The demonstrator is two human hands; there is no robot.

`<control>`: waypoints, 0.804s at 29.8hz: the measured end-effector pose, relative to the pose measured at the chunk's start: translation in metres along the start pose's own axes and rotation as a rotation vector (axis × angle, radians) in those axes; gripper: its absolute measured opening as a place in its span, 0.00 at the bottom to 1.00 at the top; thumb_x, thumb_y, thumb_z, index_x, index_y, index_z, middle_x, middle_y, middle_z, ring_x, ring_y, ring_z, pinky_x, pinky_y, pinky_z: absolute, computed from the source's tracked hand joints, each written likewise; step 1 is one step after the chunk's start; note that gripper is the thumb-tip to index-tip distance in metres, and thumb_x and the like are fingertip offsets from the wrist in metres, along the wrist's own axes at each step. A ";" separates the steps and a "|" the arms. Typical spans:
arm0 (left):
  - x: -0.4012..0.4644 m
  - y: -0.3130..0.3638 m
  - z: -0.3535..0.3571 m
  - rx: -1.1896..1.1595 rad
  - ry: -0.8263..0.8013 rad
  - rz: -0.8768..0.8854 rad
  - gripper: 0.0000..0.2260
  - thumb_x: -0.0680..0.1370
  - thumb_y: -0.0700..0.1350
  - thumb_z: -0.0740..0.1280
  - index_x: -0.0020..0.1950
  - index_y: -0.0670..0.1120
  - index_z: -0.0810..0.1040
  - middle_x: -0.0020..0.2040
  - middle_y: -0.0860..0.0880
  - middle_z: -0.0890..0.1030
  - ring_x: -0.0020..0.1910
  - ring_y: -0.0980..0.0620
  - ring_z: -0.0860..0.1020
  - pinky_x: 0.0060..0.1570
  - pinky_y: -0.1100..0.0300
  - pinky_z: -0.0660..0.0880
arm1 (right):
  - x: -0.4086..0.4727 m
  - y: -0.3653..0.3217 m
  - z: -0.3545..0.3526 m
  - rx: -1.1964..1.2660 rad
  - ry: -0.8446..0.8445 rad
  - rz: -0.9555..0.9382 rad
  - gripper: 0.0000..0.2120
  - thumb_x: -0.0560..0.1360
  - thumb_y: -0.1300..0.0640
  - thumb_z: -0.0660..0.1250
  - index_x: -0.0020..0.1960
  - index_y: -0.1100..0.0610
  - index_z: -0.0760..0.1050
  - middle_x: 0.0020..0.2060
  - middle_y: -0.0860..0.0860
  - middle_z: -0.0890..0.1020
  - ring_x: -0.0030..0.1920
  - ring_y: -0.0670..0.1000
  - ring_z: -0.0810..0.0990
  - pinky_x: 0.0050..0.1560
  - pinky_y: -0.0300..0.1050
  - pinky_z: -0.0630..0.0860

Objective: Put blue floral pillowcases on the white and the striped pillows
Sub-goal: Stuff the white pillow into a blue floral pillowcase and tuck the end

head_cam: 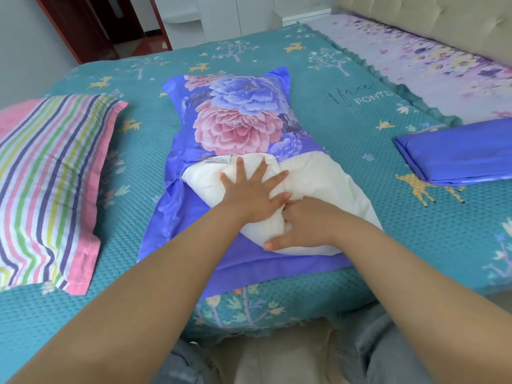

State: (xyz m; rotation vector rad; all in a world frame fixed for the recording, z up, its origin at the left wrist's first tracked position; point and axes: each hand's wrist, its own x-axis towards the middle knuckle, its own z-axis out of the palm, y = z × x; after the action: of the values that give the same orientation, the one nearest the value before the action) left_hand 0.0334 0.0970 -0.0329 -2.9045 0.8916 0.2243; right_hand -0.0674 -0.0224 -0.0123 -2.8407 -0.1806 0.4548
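While my left hand [250, 194] pressed flat with spread fingers on the white pillow [313, 187], my right hand [302, 225] pinched its near end. Its long axis ran away from me into the floral pillowcase [235, 117]; the striped pillow [50, 173] lay left of it, untouched.

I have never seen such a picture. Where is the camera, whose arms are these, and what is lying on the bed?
There is one picture, from a camera worn on a person's head, looking down at their own arms. No machine is here. The left hand presses flat with spread fingers on a white pillow, and the right hand grips its bunched fabric. The pillow is half inside a blue floral pillowcase on the teal bedspread. On the left lies a striped pillow; on the right, a folded blue cloth, probably the second pillowcase.
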 end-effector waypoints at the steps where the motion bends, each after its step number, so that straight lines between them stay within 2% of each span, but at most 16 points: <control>1: 0.002 0.000 -0.001 0.016 -0.021 -0.022 0.25 0.76 0.69 0.44 0.72 0.70 0.42 0.77 0.56 0.38 0.73 0.36 0.32 0.64 0.28 0.40 | 0.001 0.004 -0.003 0.065 0.031 -0.011 0.28 0.66 0.29 0.64 0.50 0.51 0.73 0.47 0.46 0.76 0.50 0.50 0.74 0.50 0.44 0.68; 2: 0.004 0.000 -0.002 0.031 -0.043 -0.042 0.26 0.76 0.69 0.44 0.73 0.70 0.42 0.77 0.55 0.37 0.73 0.35 0.32 0.64 0.27 0.40 | 0.003 0.008 -0.004 0.136 0.083 -0.019 0.27 0.65 0.31 0.67 0.52 0.51 0.72 0.47 0.45 0.75 0.51 0.50 0.74 0.50 0.44 0.69; 4: 0.006 0.000 -0.006 0.044 -0.090 -0.079 0.26 0.76 0.69 0.44 0.73 0.69 0.43 0.77 0.55 0.37 0.72 0.35 0.31 0.65 0.27 0.41 | 0.003 0.016 -0.001 0.204 0.166 0.001 0.34 0.63 0.33 0.71 0.60 0.51 0.68 0.56 0.47 0.72 0.60 0.50 0.70 0.63 0.48 0.65; 5: 0.008 0.001 -0.009 0.037 -0.114 -0.094 0.26 0.76 0.69 0.44 0.73 0.69 0.43 0.77 0.55 0.37 0.72 0.35 0.32 0.65 0.27 0.41 | 0.000 0.019 0.003 0.153 0.165 0.023 0.41 0.61 0.33 0.72 0.67 0.49 0.63 0.63 0.48 0.68 0.67 0.51 0.63 0.70 0.52 0.57; 6: 0.009 0.002 -0.011 0.024 -0.131 -0.105 0.27 0.76 0.70 0.44 0.73 0.69 0.44 0.77 0.56 0.37 0.72 0.35 0.32 0.65 0.27 0.41 | -0.003 0.023 0.008 0.055 0.134 0.054 0.49 0.60 0.33 0.72 0.73 0.47 0.54 0.71 0.49 0.59 0.73 0.52 0.54 0.73 0.59 0.48; 7: 0.010 0.001 -0.012 0.012 -0.145 -0.116 0.27 0.75 0.70 0.45 0.74 0.68 0.44 0.77 0.56 0.37 0.73 0.35 0.32 0.65 0.28 0.41 | -0.005 0.026 0.013 -0.043 0.096 0.091 0.55 0.60 0.33 0.72 0.76 0.45 0.44 0.76 0.47 0.47 0.76 0.53 0.43 0.72 0.64 0.42; 8: 0.011 0.002 -0.014 0.001 -0.153 -0.121 0.27 0.75 0.70 0.45 0.74 0.68 0.45 0.77 0.57 0.38 0.73 0.35 0.33 0.65 0.28 0.41 | -0.007 0.031 0.017 -0.100 0.075 0.134 0.58 0.60 0.35 0.73 0.75 0.42 0.36 0.76 0.46 0.38 0.75 0.54 0.36 0.70 0.68 0.41; 10: 0.012 0.002 -0.015 -0.021 -0.165 -0.128 0.27 0.75 0.70 0.46 0.74 0.68 0.47 0.77 0.57 0.39 0.73 0.34 0.34 0.65 0.27 0.42 | -0.010 0.043 0.020 -0.092 0.091 0.233 0.59 0.62 0.39 0.73 0.72 0.39 0.29 0.74 0.46 0.32 0.75 0.57 0.34 0.70 0.69 0.44; 14: 0.014 -0.003 -0.021 -0.077 -0.186 -0.140 0.26 0.75 0.70 0.48 0.73 0.68 0.50 0.77 0.58 0.42 0.74 0.35 0.35 0.65 0.27 0.43 | -0.018 0.067 0.023 0.026 0.087 0.381 0.59 0.64 0.48 0.73 0.70 0.37 0.26 0.74 0.45 0.32 0.76 0.61 0.43 0.68 0.68 0.56; 17: 0.015 -0.003 -0.023 -0.089 -0.192 -0.141 0.26 0.75 0.70 0.48 0.73 0.68 0.51 0.77 0.58 0.44 0.74 0.35 0.35 0.64 0.27 0.43 | -0.021 0.074 0.033 0.002 0.029 0.349 0.59 0.64 0.49 0.73 0.71 0.40 0.25 0.76 0.49 0.35 0.75 0.61 0.47 0.68 0.65 0.60; 19: 0.017 -0.001 -0.023 -0.083 -0.195 -0.141 0.26 0.75 0.70 0.48 0.73 0.68 0.52 0.77 0.58 0.44 0.74 0.34 0.36 0.64 0.27 0.44 | -0.021 0.078 0.035 -0.039 0.004 0.320 0.55 0.66 0.48 0.70 0.72 0.40 0.27 0.77 0.51 0.41 0.75 0.61 0.52 0.68 0.62 0.62; 21: 0.018 -0.001 -0.024 -0.076 -0.201 -0.146 0.26 0.75 0.70 0.48 0.73 0.68 0.52 0.77 0.58 0.44 0.73 0.34 0.36 0.64 0.27 0.44 | -0.021 0.081 0.033 -0.056 0.082 0.295 0.43 0.72 0.48 0.64 0.75 0.40 0.37 0.75 0.54 0.54 0.70 0.61 0.63 0.64 0.58 0.67; 23: 0.019 -0.001 -0.025 -0.073 -0.204 -0.150 0.25 0.76 0.70 0.48 0.72 0.68 0.52 0.77 0.58 0.45 0.73 0.34 0.36 0.64 0.27 0.45 | -0.024 0.081 0.026 -0.053 0.268 0.282 0.26 0.77 0.49 0.57 0.73 0.43 0.54 0.66 0.54 0.68 0.62 0.60 0.72 0.57 0.55 0.71; 24: 0.019 -0.001 -0.025 -0.075 -0.202 -0.154 0.25 0.76 0.69 0.48 0.72 0.68 0.52 0.77 0.57 0.45 0.73 0.34 0.37 0.64 0.27 0.45 | -0.024 0.080 0.022 -0.037 0.382 0.289 0.21 0.78 0.51 0.56 0.70 0.46 0.61 0.61 0.54 0.72 0.60 0.59 0.75 0.54 0.53 0.72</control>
State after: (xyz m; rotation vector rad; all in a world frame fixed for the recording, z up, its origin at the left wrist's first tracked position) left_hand 0.0527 0.0839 -0.0115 -2.9318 0.6380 0.5375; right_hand -0.0909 -0.0978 -0.0477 -2.9318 0.2988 -0.0460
